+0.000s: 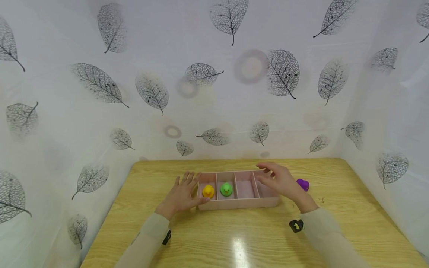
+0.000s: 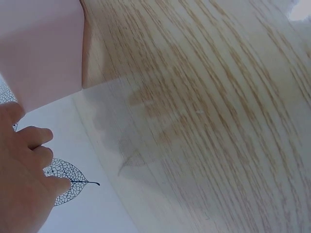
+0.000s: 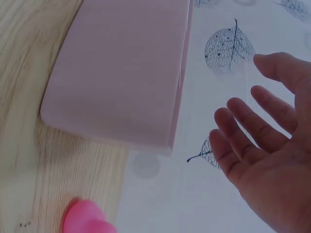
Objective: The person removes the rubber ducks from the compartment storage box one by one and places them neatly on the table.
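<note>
Pink tray (image 1: pixel 239 204) holds yellow duck (image 1: pixel 208 192) leftmost, green duck (image 1: pixel 226 190) next — left hand (image 1: pixel 182 194), right hand (image 1: pixel 280 181) both loosely spread.

Recorded plain pale pink on the divided tray (image 1: pixel 244 203). Found yellow on the first duck (image 1: pixel 208 191), bright green on the second duck (image 1: pixel 226 188), orange on its bill (image 1: pixel 226 192). Logged purple on the small object (image 1: pixel 303 184) in the head view, bright pink on the rounded item (image 3: pixel 87 219) in the right wrist view; unable to tell whether the same. Noted yellowish tan with brown wood grain on the table (image 1: pixel 204 240), blackish veined leaves and faint grey rings on the whitish wall covering (image 1: pixel 214 108), cream on the sleeves (image 1: pixel 323 223).
</note>
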Motion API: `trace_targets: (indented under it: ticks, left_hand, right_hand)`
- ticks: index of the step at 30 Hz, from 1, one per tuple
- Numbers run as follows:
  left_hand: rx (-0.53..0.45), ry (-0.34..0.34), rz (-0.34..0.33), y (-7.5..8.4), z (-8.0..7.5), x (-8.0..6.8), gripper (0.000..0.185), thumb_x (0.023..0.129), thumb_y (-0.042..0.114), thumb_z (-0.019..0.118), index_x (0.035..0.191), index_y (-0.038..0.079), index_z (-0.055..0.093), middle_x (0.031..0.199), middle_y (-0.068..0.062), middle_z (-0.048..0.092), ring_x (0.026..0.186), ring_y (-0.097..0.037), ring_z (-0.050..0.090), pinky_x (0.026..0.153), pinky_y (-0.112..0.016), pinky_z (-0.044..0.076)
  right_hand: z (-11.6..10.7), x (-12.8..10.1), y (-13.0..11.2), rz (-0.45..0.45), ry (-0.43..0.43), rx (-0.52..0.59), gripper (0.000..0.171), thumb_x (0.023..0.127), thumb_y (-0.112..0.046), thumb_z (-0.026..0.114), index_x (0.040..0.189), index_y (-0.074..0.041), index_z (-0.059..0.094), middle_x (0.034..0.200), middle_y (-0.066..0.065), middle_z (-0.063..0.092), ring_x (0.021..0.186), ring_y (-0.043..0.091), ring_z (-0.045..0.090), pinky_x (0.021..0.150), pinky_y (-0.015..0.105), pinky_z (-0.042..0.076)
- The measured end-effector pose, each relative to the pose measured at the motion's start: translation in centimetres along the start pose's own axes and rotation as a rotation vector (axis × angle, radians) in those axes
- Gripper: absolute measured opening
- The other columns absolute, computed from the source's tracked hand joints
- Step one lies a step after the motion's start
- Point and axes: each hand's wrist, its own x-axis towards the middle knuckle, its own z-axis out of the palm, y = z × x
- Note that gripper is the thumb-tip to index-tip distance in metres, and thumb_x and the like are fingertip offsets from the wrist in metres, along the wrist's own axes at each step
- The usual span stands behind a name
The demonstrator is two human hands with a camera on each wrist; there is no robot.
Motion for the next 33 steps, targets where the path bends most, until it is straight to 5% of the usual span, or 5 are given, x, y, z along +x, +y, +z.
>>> trace_targets:
  ticks: [9, 18, 33]
  left_hand:
    - [-0.008, -0.002, 0.002, 0.3, -0.3, -0.1, 0.105, 0.093, 0.077, 0.055, 0.17, 0.014, 0.021, 0.173, -0.025, 0.022, 0.163, -0.046, 0.014, 0.129, -0.07, 0.01]
    - [-0.012, 0.004, 0.003, 0.2, -0.3, -0.1, 0.106, 0.093, 0.077, 0.056, 0.169, 0.013, 0.022, 0.173, -0.025, 0.023, 0.163, -0.046, 0.014, 0.129, -0.071, 0.011]
    - [-0.021, 0.008, 0.005, 0.2, -0.3, 0.0, 0.105, 0.093, 0.077, 0.056, 0.169, 0.013, 0.023, 0.173, -0.025, 0.023, 0.163, -0.046, 0.015, 0.129, -0.072, 0.01]
  right_hand:
    - [1.5, 0.9, -1.5, 0.003, -0.051, 0.075, 0.044, 0.094, -0.013, 0.078, 0.135, -0.003, 0.069, 0.125, 0.022, 0.073, 0.107, 0.036, 0.071, 0.088, 0.044, 0.062]
    - [2.9, 1.5, -2.4, -0.004, -0.116, 0.069, 0.049, 0.095, -0.019, 0.078, 0.14, -0.004, 0.065, 0.127, 0.017, 0.072, 0.108, 0.031, 0.069, 0.088, 0.036, 0.058]
    - [5.2, 2.0, -3.0, -0.062, -0.089, 0.047, 0.045, 0.093, -0.018, 0.078, 0.134, -0.002, 0.07, 0.113, 0.016, 0.077, 0.099, 0.031, 0.073, 0.087, 0.051, 0.063]
